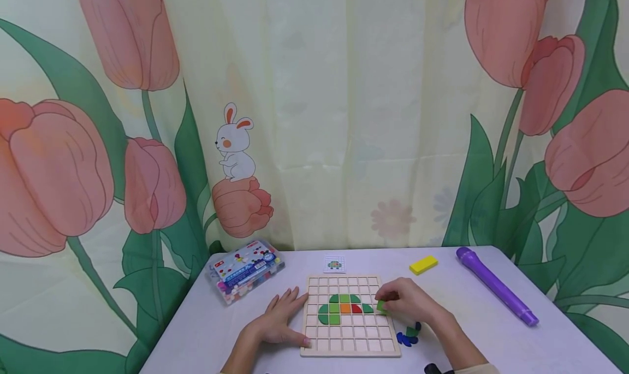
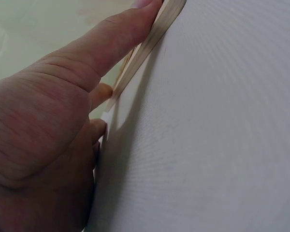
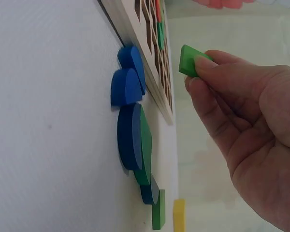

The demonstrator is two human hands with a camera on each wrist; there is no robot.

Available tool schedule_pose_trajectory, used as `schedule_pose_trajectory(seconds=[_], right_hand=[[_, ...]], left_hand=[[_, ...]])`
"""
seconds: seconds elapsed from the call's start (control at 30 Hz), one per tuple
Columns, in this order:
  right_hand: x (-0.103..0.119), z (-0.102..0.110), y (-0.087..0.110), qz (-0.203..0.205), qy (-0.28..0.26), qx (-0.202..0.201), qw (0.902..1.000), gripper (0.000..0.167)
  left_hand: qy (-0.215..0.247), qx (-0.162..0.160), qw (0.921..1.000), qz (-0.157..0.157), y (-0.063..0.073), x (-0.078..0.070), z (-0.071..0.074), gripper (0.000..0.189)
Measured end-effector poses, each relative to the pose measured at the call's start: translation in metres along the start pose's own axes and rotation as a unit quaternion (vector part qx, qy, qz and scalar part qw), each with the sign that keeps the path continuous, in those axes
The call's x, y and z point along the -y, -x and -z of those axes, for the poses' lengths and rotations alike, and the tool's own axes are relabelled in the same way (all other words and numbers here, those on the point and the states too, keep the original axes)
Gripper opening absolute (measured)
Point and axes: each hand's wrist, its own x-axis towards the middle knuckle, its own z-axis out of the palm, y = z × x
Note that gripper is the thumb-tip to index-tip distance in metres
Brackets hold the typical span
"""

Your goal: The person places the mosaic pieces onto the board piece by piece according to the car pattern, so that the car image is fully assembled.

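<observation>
A wooden grid board (image 1: 351, 349) lies on the table. Light green, dark green, orange (image 1: 345, 308) and red (image 1: 356, 309) tiles fill some of its middle cells. My left hand (image 1: 280, 320) rests at the board's left side, fingers extended, with the thumb on the edge near the front corner. Between thumb and fingertips, my right hand (image 1: 410, 300) pinches a light green square tile (image 3: 187, 60) above the board's right edge. Loose blue pieces (image 3: 127, 88) and a dark green piece (image 3: 146, 145) lie just right of the board.
Behind the board is a small picture card (image 1: 334, 264). A clear plastic box (image 1: 247, 270) of colourful pieces stands at back left. To the right lie a yellow block (image 1: 423, 265) and a long purple stick (image 1: 496, 285). A dark object (image 1: 432, 369) shows at the front edge.
</observation>
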Motion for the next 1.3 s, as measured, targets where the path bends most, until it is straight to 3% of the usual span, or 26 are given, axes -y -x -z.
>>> schedule_pose_trajectory(seconds=[0.5, 0.77, 1.07, 1.3], right_hand=[[0.016, -0.020, -0.015, 0.044, -0.037, -0.014, 0.9982, 0.020], [0.027, -0.032, -0.026, 0.113, -0.039, -0.013, 0.9927, 0.015], [0.037, -0.040, -0.033, 0.109, -0.047, -0.008, 0.9929, 0.016], [0.043, -0.045, -0.035, 0.130, -0.045, -0.012, 0.9904, 0.016]], left_hand=[[0.002, 0.001, 1.0000, 0.000, 0.001, -0.001, 0.000, 0.114], [0.004, 0.004, 0.9999, 0.009, 0.000, -0.002, 0.001, 0.112], [0.001, 0.004, 1.0000, 0.007, -0.001, -0.002, 0.001, 0.112], [0.000, 0.004, 1.0000, 0.005, -0.001, 0.001, 0.000, 0.112]])
